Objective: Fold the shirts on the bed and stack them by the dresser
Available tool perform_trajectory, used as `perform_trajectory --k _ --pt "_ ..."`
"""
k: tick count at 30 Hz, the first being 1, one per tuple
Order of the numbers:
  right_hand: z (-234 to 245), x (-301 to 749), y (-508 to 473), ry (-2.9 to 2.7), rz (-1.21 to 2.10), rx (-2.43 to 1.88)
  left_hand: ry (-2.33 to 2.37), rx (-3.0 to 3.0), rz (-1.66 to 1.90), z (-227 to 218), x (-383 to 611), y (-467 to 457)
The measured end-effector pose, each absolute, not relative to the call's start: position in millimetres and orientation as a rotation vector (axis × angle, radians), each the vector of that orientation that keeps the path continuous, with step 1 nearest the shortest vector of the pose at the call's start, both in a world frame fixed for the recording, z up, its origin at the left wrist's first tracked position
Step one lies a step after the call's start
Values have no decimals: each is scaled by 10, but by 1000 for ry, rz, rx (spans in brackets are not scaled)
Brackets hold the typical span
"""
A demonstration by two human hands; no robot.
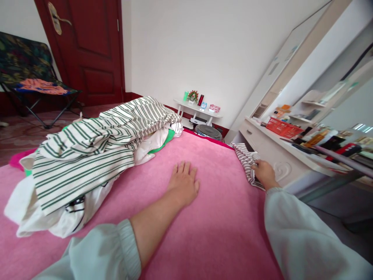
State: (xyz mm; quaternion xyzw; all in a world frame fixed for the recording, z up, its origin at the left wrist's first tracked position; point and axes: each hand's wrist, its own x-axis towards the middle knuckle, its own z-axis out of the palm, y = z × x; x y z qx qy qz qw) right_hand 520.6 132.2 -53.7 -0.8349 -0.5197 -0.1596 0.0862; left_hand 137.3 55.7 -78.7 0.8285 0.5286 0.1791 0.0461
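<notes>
My left hand (183,183) lies flat on the pink bedspread (210,221), fingers stretched out and nothing in it. At the bed's right edge my right hand (265,173) grips a folded striped garment (245,159), dark and white, its fingers closed on the near side; the fingertips are partly hidden. To the left of my left hand a heap of loose clothes spreads over the bed. On top of the heap is a white garment with green stripes (87,171). White clothes (58,225) and bits of green and bright pink cloth stick out below.
Close along the bed's right side stands a white dressing table (262,144) with a red basket (282,127) and several bottles. Beyond the bed's far edge are a small white shelf (201,110) and a round dark-lidded object (208,131). A folding chair (37,85) stands by the red door (90,50).
</notes>
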Motion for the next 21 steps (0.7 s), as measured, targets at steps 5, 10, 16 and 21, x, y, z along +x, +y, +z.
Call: perform_trajectory --k 5,10,16,21 --pt "-560 5163 1306 -1489 -460 -2522 1611 2530 552 -784 1374 559" --pt "-551 5134 1300 -1524 -475 -2542 1612 2534 553 -788 1375 557" --pt "-539 5076 1293 -1509 -463 -2587 1609 2532 575 -800 1370 562" --pt "-510 5070 1312 -1456 -401 -2583 1613 2529 598 -818 1370 574"
